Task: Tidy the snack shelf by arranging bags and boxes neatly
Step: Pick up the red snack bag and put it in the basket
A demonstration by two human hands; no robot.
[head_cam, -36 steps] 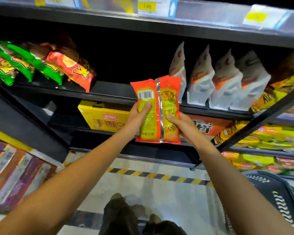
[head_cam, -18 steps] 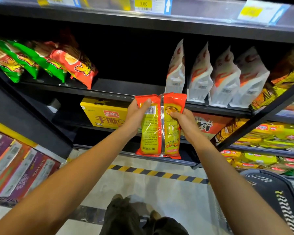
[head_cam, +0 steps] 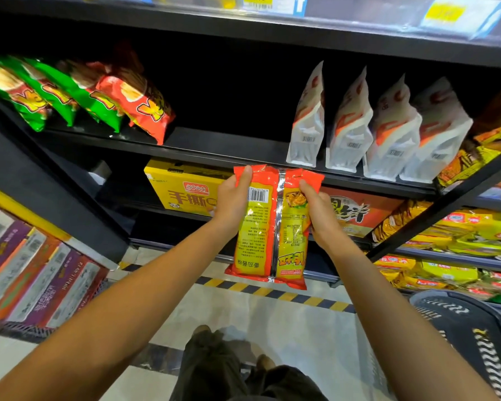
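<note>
Since 1.0 s ago the orange-and-yellow snack bag (head_cam: 274,227) has dropped from level with the middle shelf edge to below it, and both hands now hold it near its top rather than lower down. The bag is held in the air, back panel with barcode and centre seam toward the camera, print upside down, bottom edge hanging in front of the lower shelves.

Left to right on the middle shelf (head_cam: 223,149): green chip bags (head_cam: 55,96) leaning in a row, then a red chip bag (head_cam: 139,105) at the end of that row; a dark open gap; four white pouches (head_cam: 379,131) standing upright. Below the shelf edge, a yellow box (head_cam: 182,189) to the left of the held bag.

Left hand (head_cam: 233,195): thumb laid on the bag's upper left corner, fingers behind it, gripping. Right hand (head_cam: 315,209): fingers curled round the right edge, gripping.

Judgement: step in hand is carrying one loose bag, placement not yet done. Its colours resemble the red chip bag, so the gap beside that row looks a likely slot, though not certain. Next move calls for turning the bag front-out and upright, raising it over the shelf lip and setting it down without toppling its neighbours.
</note>
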